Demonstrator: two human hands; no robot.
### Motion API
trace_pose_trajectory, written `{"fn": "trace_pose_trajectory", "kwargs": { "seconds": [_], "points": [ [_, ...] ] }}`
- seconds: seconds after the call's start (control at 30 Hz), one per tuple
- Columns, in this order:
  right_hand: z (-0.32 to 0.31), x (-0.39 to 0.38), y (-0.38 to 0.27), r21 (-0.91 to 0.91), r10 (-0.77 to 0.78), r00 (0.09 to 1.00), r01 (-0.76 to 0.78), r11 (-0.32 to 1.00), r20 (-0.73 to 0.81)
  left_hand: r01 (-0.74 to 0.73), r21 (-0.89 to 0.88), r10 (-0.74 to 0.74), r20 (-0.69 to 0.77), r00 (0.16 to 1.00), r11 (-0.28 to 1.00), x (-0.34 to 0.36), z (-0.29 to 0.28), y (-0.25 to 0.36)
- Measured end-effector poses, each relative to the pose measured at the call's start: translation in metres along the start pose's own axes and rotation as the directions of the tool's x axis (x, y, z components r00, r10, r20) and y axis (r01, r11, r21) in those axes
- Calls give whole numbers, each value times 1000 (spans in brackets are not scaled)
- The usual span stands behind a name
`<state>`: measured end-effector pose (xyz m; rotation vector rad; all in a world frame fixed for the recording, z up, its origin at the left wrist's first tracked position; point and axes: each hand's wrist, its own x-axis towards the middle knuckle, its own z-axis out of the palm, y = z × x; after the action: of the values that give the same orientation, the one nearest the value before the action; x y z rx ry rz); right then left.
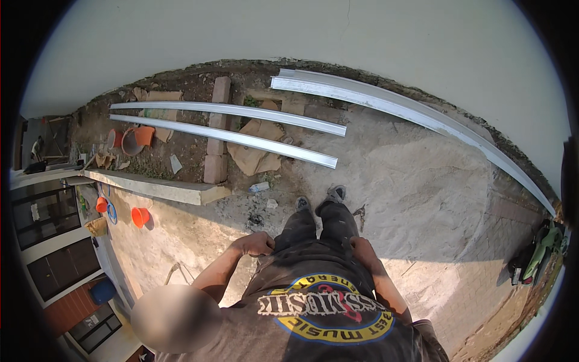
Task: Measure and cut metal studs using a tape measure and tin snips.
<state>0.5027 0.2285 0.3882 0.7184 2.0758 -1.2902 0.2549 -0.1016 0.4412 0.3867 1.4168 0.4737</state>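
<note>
Trousers: dark, dusty cloth trousers (298,232) on the person's legs, directly under both hands; left hand (258,244) at the left hip, right hand (363,248) at the right hip.
Metal strips: far strip (271,114) and near strip (241,140) lie on the ground ahead and mostly to the left, well apart from both hands – roughly side by side, a gap between.
Long channels: pale metal lengths (386,105) ahead and to the right along the wall (301,30), out of reach of the right hand.
Metal texture: smooth, silvery, narrow, ridged lengthwise; curve looks like lens bend.
Ground: rough, grey, sandy floor (416,157); dark soil at left, crossed by a row of blocky bricks (215,169).
Paper: crumpled brown sheets (256,160), partly under the near strip.
Shirt: dark cloth shirt (325,308), round yellow-and-blue print.
Wall: plain, pale, flat, thin crack near top.
Buckets: orange bucket (140,218), round, on the paving at left, near a coiled blue hose (111,212).
Left hand: fingers bent, resting against the trousers; cannot tell if cloth is pinched.
Right hand: fingers curled in at the trousers, tips hidden – cannot tell whether clenched or gripping cloth.
Shoes: grey pair (337,193), left foot slightly behind the right.
</note>
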Motion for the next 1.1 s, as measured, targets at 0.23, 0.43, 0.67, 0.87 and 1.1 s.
{"fn": "trace_pose_trajectory", "kwargs": {
  "seconds": [0.23,0.43,0.67,0.87,1.1],
  "points": [
    [20,-14,-15,-71,24,998,-28,997,-50,-50,14,50,9,999,999,6,-1,-29],
    [24,0,-35,-185,79,991,-57,981,109,-5,41,3,40,999,999,5,4,-44],
    [37,197,2,-462,-178,984,167,871,19,158,-409,-154,43,987,899,100,-20,-86],
    [50,406,15,-663,-450,892,362,655,44,-160,-415,27,-308,951,896,198,-66,-120],
    [65,510,53,-795,-410,904,337,505,123,-589,-804,-40,-593,804,80,339,-125,-155]
  ]
}}
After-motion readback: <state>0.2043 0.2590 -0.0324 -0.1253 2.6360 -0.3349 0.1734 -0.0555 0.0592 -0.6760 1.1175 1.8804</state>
